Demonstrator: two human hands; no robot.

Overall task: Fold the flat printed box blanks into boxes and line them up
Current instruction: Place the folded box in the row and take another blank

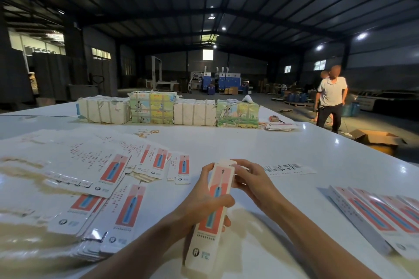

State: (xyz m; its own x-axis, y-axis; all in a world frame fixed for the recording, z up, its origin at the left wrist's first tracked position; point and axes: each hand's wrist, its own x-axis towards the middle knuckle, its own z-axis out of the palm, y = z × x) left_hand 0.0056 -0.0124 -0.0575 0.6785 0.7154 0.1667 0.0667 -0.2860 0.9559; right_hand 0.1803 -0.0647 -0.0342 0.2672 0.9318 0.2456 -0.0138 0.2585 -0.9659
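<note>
The box (204, 249), clamped mid-body in our left grip (207, 201), has its top flap (226, 162) pinched by our right grip (249, 180); tucking it shut comes next, we judge.

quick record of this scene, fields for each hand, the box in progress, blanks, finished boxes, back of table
left hand: grips the box round its middle
right hand: fingers curled on the box's top end
box: folded up, held slanted over the table
flat blanks: loose overlapping spread, left side
finished boxes: row lying side by side, right side
back of table: four wrapped bundles, rubber bands before them
</note>
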